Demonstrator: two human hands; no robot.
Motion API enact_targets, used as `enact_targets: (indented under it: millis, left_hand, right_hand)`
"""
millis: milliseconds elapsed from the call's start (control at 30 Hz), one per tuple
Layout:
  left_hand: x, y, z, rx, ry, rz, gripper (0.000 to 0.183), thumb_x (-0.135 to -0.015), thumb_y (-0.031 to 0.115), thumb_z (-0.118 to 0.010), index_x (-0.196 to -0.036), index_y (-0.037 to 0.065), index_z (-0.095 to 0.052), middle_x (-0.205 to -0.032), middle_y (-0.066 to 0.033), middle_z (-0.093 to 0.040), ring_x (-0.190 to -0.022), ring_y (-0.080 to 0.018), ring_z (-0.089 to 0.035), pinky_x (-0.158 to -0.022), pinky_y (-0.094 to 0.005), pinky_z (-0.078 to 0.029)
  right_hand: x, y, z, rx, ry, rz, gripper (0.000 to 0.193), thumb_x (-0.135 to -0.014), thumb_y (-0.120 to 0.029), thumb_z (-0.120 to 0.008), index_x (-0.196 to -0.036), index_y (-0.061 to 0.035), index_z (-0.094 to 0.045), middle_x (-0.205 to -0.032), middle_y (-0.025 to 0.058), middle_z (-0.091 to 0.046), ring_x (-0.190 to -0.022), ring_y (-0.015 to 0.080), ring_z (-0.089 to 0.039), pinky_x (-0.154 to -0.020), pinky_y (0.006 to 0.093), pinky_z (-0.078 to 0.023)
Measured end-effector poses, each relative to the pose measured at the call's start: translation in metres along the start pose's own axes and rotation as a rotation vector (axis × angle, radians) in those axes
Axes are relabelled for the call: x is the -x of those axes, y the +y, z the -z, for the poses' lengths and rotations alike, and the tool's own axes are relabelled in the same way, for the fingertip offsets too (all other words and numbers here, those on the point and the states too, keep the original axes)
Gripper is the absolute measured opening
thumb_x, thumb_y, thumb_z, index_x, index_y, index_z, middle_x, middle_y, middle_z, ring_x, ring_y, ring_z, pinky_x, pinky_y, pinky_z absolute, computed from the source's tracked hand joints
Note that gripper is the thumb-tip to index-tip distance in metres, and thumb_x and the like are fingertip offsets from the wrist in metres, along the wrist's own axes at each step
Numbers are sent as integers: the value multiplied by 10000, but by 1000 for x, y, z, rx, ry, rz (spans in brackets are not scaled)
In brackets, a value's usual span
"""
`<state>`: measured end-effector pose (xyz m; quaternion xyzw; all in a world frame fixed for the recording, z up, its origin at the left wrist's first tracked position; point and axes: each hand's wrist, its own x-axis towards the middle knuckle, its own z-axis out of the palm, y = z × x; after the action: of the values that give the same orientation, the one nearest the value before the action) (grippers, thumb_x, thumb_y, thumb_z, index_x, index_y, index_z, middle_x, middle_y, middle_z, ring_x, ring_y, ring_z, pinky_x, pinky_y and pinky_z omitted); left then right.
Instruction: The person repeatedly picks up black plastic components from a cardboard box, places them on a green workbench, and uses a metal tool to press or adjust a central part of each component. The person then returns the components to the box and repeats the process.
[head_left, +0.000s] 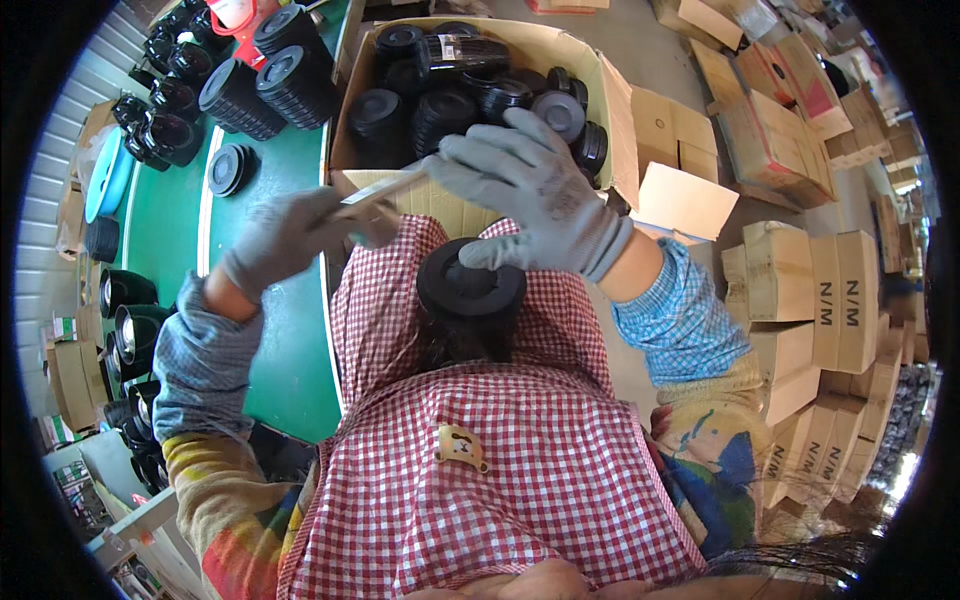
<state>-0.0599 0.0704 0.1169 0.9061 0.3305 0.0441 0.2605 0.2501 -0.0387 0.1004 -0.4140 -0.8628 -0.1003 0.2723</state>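
Observation:
My left hand [295,235], in a grey glove, is closed around one end of a thin, pale flat strip [385,186]; blur hides its exact kind. The strip's far end reaches the fingertips of my gloved right hand [545,195], and I cannot tell whether they touch. That right hand is open, fingers stretched out, palm down. Below it, a black round ribbed lid [470,290] sits on top of a dark stack or body at my lap, between my knees. The right thumb overlaps the lid's top in view.
Ahead stands an open cardboard box [615,120] holding many black lids. On the green table [290,350] at left are stacked black lids [290,85], a short lid pile [232,170], glossy black pots [135,335] and a blue basin [108,175]. Cartons [780,270] line the right.

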Motion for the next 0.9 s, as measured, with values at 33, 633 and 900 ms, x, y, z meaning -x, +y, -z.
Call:
enact_targets:
  millis: [33,633,900]
  left_hand:
    - [-2,20,-7,-47,-2,-53,243,-937,310,-692,-936,68,-686,-791,-156,-670,-706,-340,-670,-636,-441,-509]
    - [-56,40,-67,15,-241,-384,374,-934,348,-676,-1214,100,-675,-947,-172,-703,-867,-364,-696,-763,-439,-543]
    - [-60,31,-76,216,-333,-286,331,-987,311,-616,-1217,84,-688,-982,-169,-720,-905,-343,-711,-777,-408,-552]
  right_hand:
    - [-4,-2,3,-48,-171,-59,592,-915,-515,-637,-1418,-205,-598,-1280,153,-648,-1127,323,-632,-1019,460,-464]
    - [63,-30,3,-278,-534,-474,444,-972,-349,-593,-1344,-111,-556,-907,204,-704,-799,384,-697,-699,487,-538]
    - [37,21,-14,-360,-758,-59,458,-990,-479,-529,-1289,-133,-548,-976,188,-710,-960,333,-687,-835,496,-511]
